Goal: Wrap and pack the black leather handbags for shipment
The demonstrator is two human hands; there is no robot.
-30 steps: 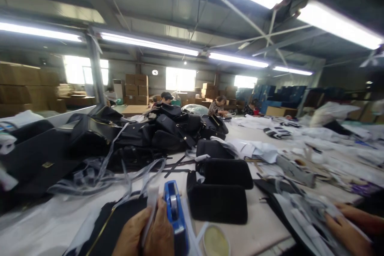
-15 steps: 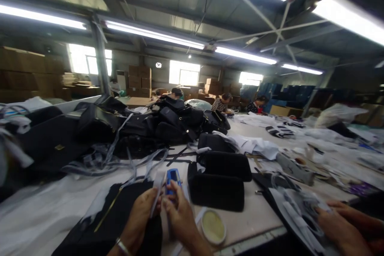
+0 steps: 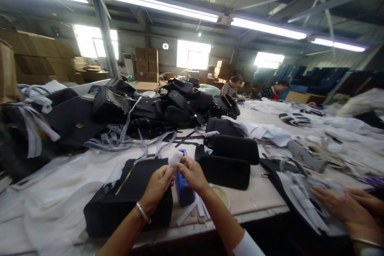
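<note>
A white strip (image 3: 175, 159), perhaps paper or plastic, stands up between both hands. My left hand (image 3: 158, 184), with a bracelet on its wrist, is closed on the strip's lower part. My right hand (image 3: 193, 174) pinches the strip's right side with thumb and fingers. Just beneath and behind the right hand stands a blue tape dispenser (image 3: 183, 192), partly covered by it. Left of it a black bag (image 3: 126, 202) with a gold zipper lies under my left forearm. Several thin pale strips (image 3: 192, 212) lie at the table edge.
A round tub (image 3: 222, 197) is partly behind my right forearm. Beyond it lie black padded cases (image 3: 223, 172). A heap of black bags (image 3: 180, 106) fills the back left. At right, a co-worker's hands (image 3: 336, 204) handle a black bag with white wrapping (image 3: 300, 200).
My right hand has left the blue dispenser and joined the left at the white strip. The dispenser now stands on the table. The camera view has tilted down.
</note>
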